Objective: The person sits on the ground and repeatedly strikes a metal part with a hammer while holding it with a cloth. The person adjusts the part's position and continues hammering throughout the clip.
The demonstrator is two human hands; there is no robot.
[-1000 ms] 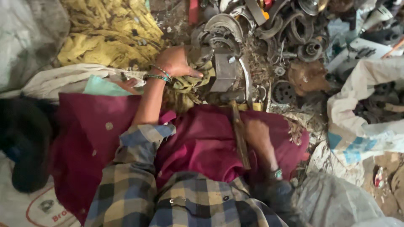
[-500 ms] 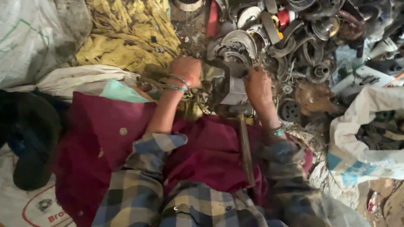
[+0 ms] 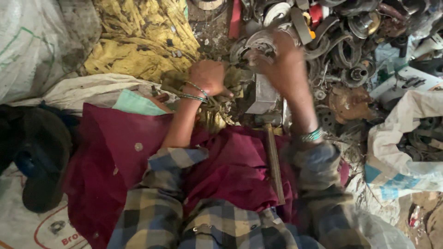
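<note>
My left hand, with bangles at the wrist, is closed in a fist on the near left edge of a grimy metal assembly, beside a dirty yellowish rag. My right hand is motion-blurred and lies over the assembly's round top part. Its grip is not clear. A hammer with a wooden handle rests on the maroon cloth over my lap. Its head points toward the assembly, and neither hand touches it.
A heap of scrap metal parts, rings and pulleys fills the far right. Yellow crumpled cloth lies far left and a white woven sack at the left edge. A dark sandal sits near left, with torn white sacks on the right.
My right hand has risen from my lap to the top of the metal assembly. My left hand has kept its hold. The hammer stays on my lap.
</note>
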